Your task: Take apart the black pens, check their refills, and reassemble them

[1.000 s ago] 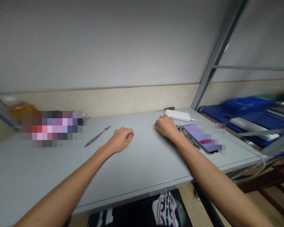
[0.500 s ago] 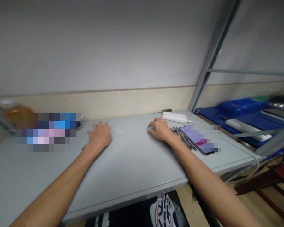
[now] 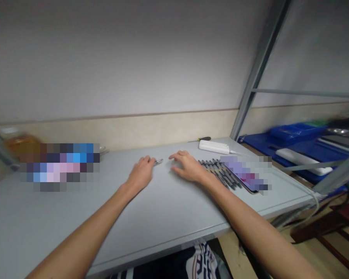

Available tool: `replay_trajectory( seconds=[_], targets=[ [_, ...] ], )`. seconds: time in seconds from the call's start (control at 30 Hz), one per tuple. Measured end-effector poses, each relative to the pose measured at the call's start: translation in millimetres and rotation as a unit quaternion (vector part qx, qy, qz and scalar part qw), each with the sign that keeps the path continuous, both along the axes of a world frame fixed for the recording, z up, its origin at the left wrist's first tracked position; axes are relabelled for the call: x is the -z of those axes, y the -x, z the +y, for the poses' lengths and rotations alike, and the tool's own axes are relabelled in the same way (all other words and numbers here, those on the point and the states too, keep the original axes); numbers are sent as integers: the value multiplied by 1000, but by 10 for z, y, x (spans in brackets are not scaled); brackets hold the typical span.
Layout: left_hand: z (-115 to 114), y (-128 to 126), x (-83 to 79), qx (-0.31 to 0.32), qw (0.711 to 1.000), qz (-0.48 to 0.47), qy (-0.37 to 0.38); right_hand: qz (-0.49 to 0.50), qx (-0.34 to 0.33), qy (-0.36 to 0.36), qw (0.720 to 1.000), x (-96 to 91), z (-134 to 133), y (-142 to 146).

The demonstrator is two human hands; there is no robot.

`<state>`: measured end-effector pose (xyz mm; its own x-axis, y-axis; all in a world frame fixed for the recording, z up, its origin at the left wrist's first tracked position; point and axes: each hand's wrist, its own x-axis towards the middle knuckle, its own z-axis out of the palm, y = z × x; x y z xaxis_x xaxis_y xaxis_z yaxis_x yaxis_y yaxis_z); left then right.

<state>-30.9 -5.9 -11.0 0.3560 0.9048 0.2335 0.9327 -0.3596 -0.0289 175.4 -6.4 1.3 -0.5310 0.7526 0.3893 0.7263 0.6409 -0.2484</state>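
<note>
Over at the far left stands a clear bottle with a white cap (image 3: 20, 145), amber liquid inside, its outline blurred from where I am. Across at the right, a blue plastic surface (image 3: 257, 140) bears a blue plastic box (image 3: 296, 132), with something green at its top that I can't make out, and a long white bar (image 3: 304, 161).

The person's left hand (image 3: 141, 172) is palm down, fingers curled around a slim silvery-grey pen (image 3: 158, 162), whose end juts out towards the other hand. The right hand (image 3: 187, 166) is spread, thumb parted wide from the forefinger, both pointing at that pen with a small gap between. Its wrist is just beside a row of grey-and-black pens (image 3: 225, 176), lying side by side next to a lit, partly blurred phone (image 3: 240, 170).

Behind these are a white power strip (image 3: 213, 147) and a screwdriver with a black-and-yellow handle (image 3: 205, 138), near the back wall. Between the two forearms, a stretch of pale grey desktop (image 3: 168, 205) runs to the straight front edge. A grey metal post (image 3: 257, 73) rises at the back right corner.
</note>
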Motion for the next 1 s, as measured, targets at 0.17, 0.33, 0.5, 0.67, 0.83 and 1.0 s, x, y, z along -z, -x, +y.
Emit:
replay_trajectory(
  seconds=[0.17,0.33,0.5,0.67,0.83,1.0],
  targets=[
    [-9,-166,78,153,974,-164,-19,-70,-2,-32,997,-17,-89,123],
    [-17,-147,58,172,947,-272,3,-116,34,-130,984,-41,-131,169],
    [-110,-165,-29,164,955,-245,32,-172,12,-118,978,-69,-116,169],
    [-194,-215,-123,83,993,-16,-84,-155,81,-41,984,-124,-89,125],
    [-179,-210,-157,42,988,70,-133,-142,113,15,983,-132,-68,68],
    [-158,-260,-131,33,989,86,-113,-104,79,5,991,-114,-103,117]
  ],
)
